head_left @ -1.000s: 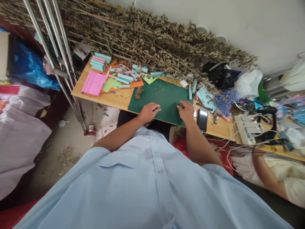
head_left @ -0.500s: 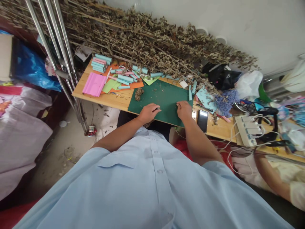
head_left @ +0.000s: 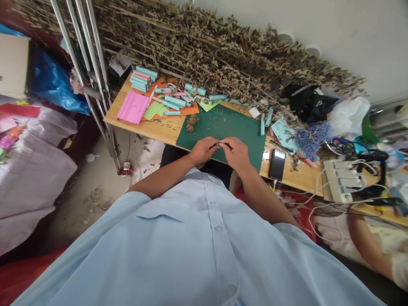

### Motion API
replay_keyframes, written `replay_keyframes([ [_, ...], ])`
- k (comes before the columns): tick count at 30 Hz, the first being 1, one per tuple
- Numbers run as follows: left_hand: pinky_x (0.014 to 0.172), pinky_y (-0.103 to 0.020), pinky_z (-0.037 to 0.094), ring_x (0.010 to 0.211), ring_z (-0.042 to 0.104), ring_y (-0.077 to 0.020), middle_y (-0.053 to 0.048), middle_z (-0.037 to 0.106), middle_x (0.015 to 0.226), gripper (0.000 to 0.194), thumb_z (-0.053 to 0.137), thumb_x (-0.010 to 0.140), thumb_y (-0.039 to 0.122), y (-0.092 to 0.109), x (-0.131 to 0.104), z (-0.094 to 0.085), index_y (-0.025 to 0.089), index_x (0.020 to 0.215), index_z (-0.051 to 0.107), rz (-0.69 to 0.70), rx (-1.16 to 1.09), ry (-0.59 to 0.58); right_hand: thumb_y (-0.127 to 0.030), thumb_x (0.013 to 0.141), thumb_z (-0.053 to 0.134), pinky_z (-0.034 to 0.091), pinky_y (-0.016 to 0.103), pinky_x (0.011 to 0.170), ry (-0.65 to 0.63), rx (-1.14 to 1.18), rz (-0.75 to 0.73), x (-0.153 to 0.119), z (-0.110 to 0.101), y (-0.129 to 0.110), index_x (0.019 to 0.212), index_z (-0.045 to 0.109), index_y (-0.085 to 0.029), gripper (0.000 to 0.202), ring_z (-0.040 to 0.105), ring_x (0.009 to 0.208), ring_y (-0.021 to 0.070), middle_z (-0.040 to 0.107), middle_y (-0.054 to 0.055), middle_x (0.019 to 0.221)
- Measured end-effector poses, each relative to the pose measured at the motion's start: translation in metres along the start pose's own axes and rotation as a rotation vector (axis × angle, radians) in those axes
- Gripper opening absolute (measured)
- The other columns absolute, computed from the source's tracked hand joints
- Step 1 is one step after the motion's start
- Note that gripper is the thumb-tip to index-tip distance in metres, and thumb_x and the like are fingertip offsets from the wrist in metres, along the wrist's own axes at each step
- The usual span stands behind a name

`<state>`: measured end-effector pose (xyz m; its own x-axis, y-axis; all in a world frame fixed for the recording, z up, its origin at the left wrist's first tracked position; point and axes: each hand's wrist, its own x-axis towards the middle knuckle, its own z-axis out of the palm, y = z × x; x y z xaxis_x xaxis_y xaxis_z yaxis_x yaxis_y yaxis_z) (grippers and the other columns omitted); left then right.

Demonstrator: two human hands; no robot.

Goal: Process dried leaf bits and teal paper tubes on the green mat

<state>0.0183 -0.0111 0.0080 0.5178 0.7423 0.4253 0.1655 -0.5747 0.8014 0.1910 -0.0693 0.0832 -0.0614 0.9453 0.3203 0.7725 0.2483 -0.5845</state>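
Observation:
Above the near edge of a dark green mat [head_left: 223, 123], my left hand [head_left: 204, 150] and my right hand [head_left: 236, 154] meet at the fingertips. My left hand is closed in a pinch on something small and dark, too small to name. The fingers of my right hand pinch at the same spot, and what they hold is hidden. A clump of dried plant [head_left: 192, 123] lies on the mat's left part. Pale blue paper rolls [head_left: 175, 102] lie beyond the mat to the left, near a folded pink paper [head_left: 133, 107].
Dried stems [head_left: 207, 46] spread along the table's back. A phone [head_left: 277, 164] on a cable, purple string [head_left: 310, 138] and a power strip [head_left: 341, 180] lie to the right. Metal poles [head_left: 92, 80] stand at left. Another person's arm [head_left: 366, 240] shows at lower right.
My right hand has moved left from the mat's right side to meet my left hand's fingertips. The view has shifted slightly, so the table sits further right.

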Motion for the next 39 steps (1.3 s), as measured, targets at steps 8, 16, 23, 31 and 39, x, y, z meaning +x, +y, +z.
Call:
replay_keyframes([
  [8,0.09,-0.034,0.055,0.097,0.068,-0.0207,-0.01,0.073,0.099,0.027,0.053,0.106,0.032,-0.002,0.0,0.001,0.017,0.103,0.074,0.017,0.022,-0.003,-0.029,0.1,0.061,0.06,0.042,0.092,-0.036,-0.044,-0.043,0.003,0.003,0.0,0.095,0.075,-0.024,0.015,0.072,0.096,0.0244,0.078,0.008,0.099],
  [16,0.091,-0.034,0.055,0.099,0.068,-0.0207,-0.01,0.074,0.101,0.025,0.054,0.105,0.031,-0.003,0.0,0.002,0.017,0.106,0.075,0.013,0.03,-0.021,-0.033,0.098,0.064,0.061,0.043,0.092,-0.028,0.021,0.006,-0.002,-0.002,0.006,0.102,0.078,-0.026,0.016,0.074,0.096,0.0236,0.079,0.006,0.103],
  [23,0.092,-0.034,0.055,0.1,0.069,-0.0208,-0.01,0.075,0.104,0.023,0.056,0.105,0.029,-0.002,0.0,0.002,0.018,0.109,0.075,-0.002,0.022,-0.014,-0.036,0.101,0.061,0.06,0.04,0.086,-0.047,-0.049,0.0,-0.004,-0.004,0.005,0.098,0.075,-0.025,0.018,0.072,0.089,0.023,0.078,0.006,0.096],
  [31,0.092,-0.034,0.054,0.1,0.068,-0.0208,-0.01,0.074,0.101,0.022,0.056,0.104,0.029,-0.004,-0.001,0.004,0.017,0.106,0.074,0.028,0.011,-0.023,-0.024,0.099,0.052,0.053,0.039,0.085,-0.229,-0.247,-0.098,0.009,-0.012,-0.001,0.098,0.068,-0.023,0.016,0.067,0.093,0.0265,0.073,0.01,0.097],
  [39,0.089,-0.033,0.054,0.097,0.068,-0.02,-0.01,0.072,0.097,0.021,0.054,0.104,0.026,-0.008,-0.002,0.008,0.016,0.097,0.071,0.057,0.002,0.003,-0.02,0.095,0.054,0.046,0.037,0.078,-0.422,-0.427,-0.105,0.027,-0.018,-0.014,0.097,0.068,-0.019,0.015,0.065,0.089,0.0268,0.074,0.012,0.097],
])
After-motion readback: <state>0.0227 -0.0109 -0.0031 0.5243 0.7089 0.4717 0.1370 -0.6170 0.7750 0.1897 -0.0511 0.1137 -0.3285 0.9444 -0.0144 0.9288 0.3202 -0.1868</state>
